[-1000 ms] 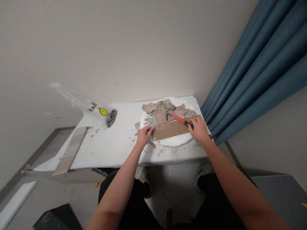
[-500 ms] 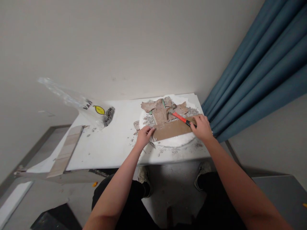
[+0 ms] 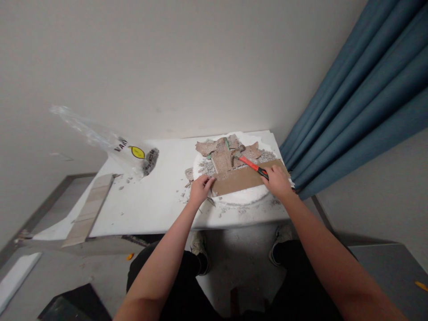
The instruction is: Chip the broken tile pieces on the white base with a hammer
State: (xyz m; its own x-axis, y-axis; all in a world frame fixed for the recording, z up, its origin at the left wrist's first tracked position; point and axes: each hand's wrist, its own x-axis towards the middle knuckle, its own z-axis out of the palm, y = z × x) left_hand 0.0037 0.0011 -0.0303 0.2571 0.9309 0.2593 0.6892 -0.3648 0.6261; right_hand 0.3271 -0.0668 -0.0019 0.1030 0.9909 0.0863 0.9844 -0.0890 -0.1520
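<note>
While the left hand pins the long brown tile strip steady with flattened fingers, the right hand grips the small red-handled hammer, head resting on broken tile pieces

1. Hammer: glossy red-and-black plastic grip, dull metal head.
2. Tile strip: matt brown, rough underside.
3. Broken tile pieces: coarse, crumbly edges.
4. Plastic bag: clear, glossy film.
5. Tabletop: smooth white, dusty.
</note>
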